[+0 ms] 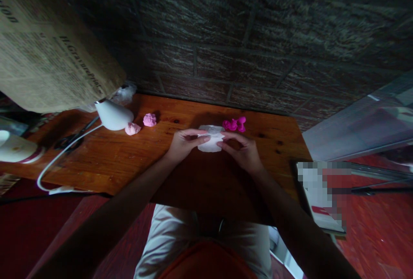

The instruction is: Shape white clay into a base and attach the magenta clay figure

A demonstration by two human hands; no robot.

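Note:
A small white sheet point(210, 145), thin and slightly crumpled like tissue or paper, is held above the wooden table. My left hand point(184, 143) pinches its left side between thumb and fingers. On the opposite side, my right hand point(242, 149) grips the sheet the same way. Just behind my right hand lie bright magenta shaped pieces point(234, 124), close together. Farther left are two light pink crumpled lumps, one pink lump point(149, 120) standing apart and a paler lump point(132, 128) touching a white lamp base point(114, 114).
A brown newsprint-patterned lampshade point(61, 51) looms at upper left. A white cable point(48, 163) curves off the table point(155, 163) beside dark scissors-like handles point(66, 141) and a white cup point(19, 148). A dark brick wall point(209, 34) stands behind. A partly pixelated box-like object point(319, 197) is at right.

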